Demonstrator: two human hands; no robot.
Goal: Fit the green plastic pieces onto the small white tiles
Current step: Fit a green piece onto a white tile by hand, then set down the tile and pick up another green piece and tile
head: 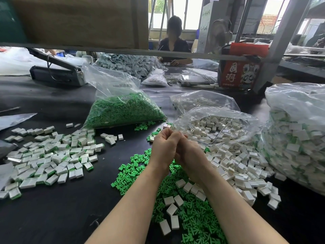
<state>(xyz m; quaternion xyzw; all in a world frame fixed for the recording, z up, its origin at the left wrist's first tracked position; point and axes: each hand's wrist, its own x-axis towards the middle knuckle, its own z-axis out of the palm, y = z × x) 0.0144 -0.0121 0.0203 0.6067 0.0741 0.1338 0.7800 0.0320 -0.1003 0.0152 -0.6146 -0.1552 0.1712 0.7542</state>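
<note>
Pressing: my left hand [164, 147] and right hand [189, 155] meet knuckle to knuckle above the counter [61, 217], fingers curled inward
Grip: both closed tight, but what sits inside is hidden; I cannot tell if a tile and a green piece are in there
Doing it well: I judge I should square the green piece on the tile face, then push evenly with both thumbs so it seats flat
Nearest: loose green plastic pieces [193, 219] under my forearms, too many to count, with about ten white tiles [171, 209] lying on them
Right: heap of bare tiles [237, 164] spilling from an open bag [219, 120]
Left: finished tiles [52, 159], green-edged, far too many to count
Far: one bag of green pieces [123, 110], one big bag of tiles [299, 138]
</note>
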